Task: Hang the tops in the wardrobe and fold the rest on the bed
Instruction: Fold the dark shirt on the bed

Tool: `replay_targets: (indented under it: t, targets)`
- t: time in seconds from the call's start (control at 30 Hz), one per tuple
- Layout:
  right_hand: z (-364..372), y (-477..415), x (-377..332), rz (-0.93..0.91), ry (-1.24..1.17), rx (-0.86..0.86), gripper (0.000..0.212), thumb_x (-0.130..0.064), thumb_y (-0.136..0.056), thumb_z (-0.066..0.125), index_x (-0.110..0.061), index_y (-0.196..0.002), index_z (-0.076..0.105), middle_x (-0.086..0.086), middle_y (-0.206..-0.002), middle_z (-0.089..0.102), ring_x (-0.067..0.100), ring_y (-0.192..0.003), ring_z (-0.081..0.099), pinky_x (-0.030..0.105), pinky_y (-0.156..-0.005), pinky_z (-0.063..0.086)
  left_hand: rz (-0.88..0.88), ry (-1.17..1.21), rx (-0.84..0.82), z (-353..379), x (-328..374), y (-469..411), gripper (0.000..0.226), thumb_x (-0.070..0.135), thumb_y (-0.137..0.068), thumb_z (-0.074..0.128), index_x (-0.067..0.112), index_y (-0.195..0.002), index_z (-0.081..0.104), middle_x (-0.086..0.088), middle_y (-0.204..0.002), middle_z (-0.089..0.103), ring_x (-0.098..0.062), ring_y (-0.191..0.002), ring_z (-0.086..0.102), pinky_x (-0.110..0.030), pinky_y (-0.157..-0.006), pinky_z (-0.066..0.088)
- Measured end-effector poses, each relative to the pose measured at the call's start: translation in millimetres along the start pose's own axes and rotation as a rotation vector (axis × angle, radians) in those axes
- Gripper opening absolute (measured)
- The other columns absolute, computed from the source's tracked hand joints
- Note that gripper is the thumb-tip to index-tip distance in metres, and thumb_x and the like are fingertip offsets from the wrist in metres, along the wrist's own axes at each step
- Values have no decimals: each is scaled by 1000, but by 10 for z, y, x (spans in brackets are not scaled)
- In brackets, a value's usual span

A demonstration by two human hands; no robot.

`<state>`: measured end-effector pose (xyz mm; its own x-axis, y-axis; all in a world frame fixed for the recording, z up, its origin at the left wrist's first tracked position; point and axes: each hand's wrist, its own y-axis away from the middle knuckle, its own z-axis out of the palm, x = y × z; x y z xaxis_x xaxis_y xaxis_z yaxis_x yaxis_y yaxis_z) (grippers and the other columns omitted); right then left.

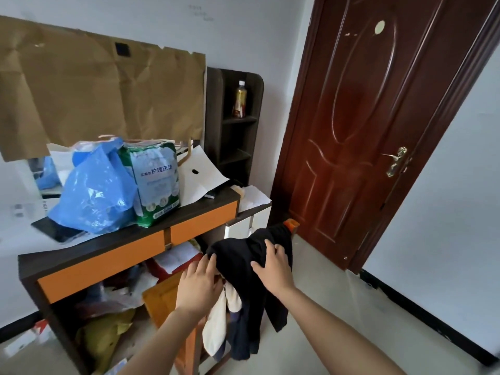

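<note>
Head view, standing at the desk.

- Dark red door (365,117), shut, at right.
- Brown cardboard sheet (94,96) against the wall above the desk (108,255), which has a dark top and orange drawer fronts.
- On the desk: blue plastic bag (94,196), with a green-and-white pack (157,182) touching its right side.
- Orange wooden chair (162,301) stands in front of the desk's right end.
- Black garment (243,266) is draped over the chair and hangs down toward the floor. A cream garment (216,328) hangs beneath it, at its left.
- Right hand (273,269) lies on top of the black garment, fingers spread and pressing on the cloth, not closed round it.
- Left hand (198,282) is at the garment's left edge, fingertips touching the cloth. Cannot tell whether they pinch it.
- Bottle (240,98) stands upright on the dark shelf unit behind the desk.
</note>
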<state>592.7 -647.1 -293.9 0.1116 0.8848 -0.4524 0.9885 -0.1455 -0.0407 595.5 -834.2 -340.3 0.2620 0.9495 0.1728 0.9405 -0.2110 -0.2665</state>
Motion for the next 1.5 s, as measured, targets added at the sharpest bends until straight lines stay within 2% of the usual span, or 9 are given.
replay_targets:
  t: [0.2,0.4,0.53,0.7,0.93,1.1,1.13,1.23,1.5]
  targets:
    - [41,-374,-36,14,-56,-52,65,-39,-91,55,-19,-145,26,12,-146,27,29,-132,32,36,-101,38,-79,78,0,12,71,16,64,45,-95,42,18,-149,22,-4,-151,31,-28,-134,33,-36,-102,39]
    - [104,-440,179,-74,-53,-54,39,-32,-95,51,-14,-130,54,6,-140,36,24,-123,41,28,-94,40,-62,-26,22,28,32,-17,56,46,-78,67,17,-126,59,-5,-114,65,-28,-95,64,-33,-61,55]
    - [35,-530,224,-117,-46,-123,33,-27,-95,53,-6,-119,62,5,-130,41,24,-113,52,24,-88,38,-23,-77,73,-12,60,-3,55,49,-73,40,17,-106,71,-1,-84,68,-21,-64,64,-23,-38,45]
    - [-365,-761,280,-120,-62,-121,48,-20,-90,59,-11,-50,35,2,-57,39,24,-63,45,26,-50,26,-26,-75,138,-8,84,31,58,49,-71,39,16,-114,58,1,-81,66,-19,-60,63,-22,-38,45]
    - [-1187,-1068,268,8,-541,257,25,-10,-89,60,15,-83,59,10,-66,47,24,-66,45,55,-75,53,-70,-74,70,-91,118,25,57,53,-70,38,20,-106,66,6,-76,64,-13,-58,62,-19,-38,45]
    - [-1669,-1072,279,66,-897,469,35,-9,-90,57,22,-105,49,32,-110,51,21,-73,41,48,-71,50,-112,-29,27,-123,118,47,60,51,-79,44,18,-128,57,-1,-107,64,-24,-92,63,-31,-65,53]
    - [-1748,-1081,316,43,-880,502,35,-11,-90,57,21,-102,50,-2,-95,36,20,-72,39,41,-66,46,-99,-46,13,-118,113,44,60,53,-79,43,19,-124,60,0,-103,65,-23,-87,64,-29,-61,53]
    - [-2055,-974,341,-51,-897,523,28,-10,-91,55,18,-84,53,7,-73,44,18,-70,39,32,-62,34,-117,-91,3,-84,118,51,60,57,-75,37,19,-106,70,3,-84,67,-19,-69,65,-24,-48,50]
    - [-2879,-582,465,-236,-1113,504,23,-12,-93,55,-21,-75,64,-12,-65,69,8,-75,63,23,-71,51,-39,-23,172,-126,405,41,84,77,-84,13,14,-133,39,-17,-127,57,-35,-127,32,-45,-108,13]
